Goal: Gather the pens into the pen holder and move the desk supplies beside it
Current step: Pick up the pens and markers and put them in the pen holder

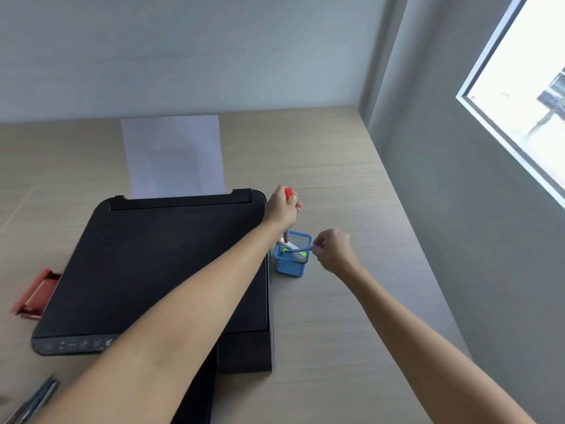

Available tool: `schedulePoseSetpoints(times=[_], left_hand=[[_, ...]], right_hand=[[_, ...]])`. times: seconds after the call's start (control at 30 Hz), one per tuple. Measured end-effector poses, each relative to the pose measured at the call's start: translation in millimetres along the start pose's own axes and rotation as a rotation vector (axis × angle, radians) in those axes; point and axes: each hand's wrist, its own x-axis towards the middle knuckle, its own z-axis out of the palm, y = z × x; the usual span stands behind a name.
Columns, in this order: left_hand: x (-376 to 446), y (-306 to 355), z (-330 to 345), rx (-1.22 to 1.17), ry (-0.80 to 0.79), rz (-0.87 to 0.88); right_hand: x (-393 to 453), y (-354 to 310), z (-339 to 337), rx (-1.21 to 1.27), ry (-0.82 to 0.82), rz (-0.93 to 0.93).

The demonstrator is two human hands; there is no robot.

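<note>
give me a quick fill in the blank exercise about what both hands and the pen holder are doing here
1. The pen holder is made of ____ mesh.
2. The right hand lowers a thin blue pen into the ____.
3. The left hand grips an object with a ____ cap.
4. The pen holder stands to the ____ of the black printer.

Missing words: blue; pen holder; red; right

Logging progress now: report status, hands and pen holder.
Left hand shut on red-capped marker. Right hand feeding blue pen into blue mesh pen holder. More pens loose at near-left; printer between.
</note>
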Motion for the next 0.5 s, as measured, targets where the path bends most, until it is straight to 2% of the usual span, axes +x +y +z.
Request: schedulePoseSetpoints(times=[0.1, 0.27, 0.37, 0.5], left_hand=[[-1.8, -14.1, 2.7, -0.064, -0.012, -0.038], [-10.3, -22.9, 3.9, 0.088, -0.029, -0.058], [-23.8, -3.4, -14.1, 0.069, -0.055, 0.018], [-86.1, 11.9, -86.4, -0.073, -0.184, 0.153]], right_hand=[[-0.8, 0.5, 0.7, 0.0, 0.004, -0.002], [-2.6, -2.3, -1.2, 0.028, 0.026, -0.016], [-10.0, -7.0, -13.2, 0.02, 0.093, -0.063], [-55.2, -17.5, -28.1, 0.153, 0.276, -0.179]])
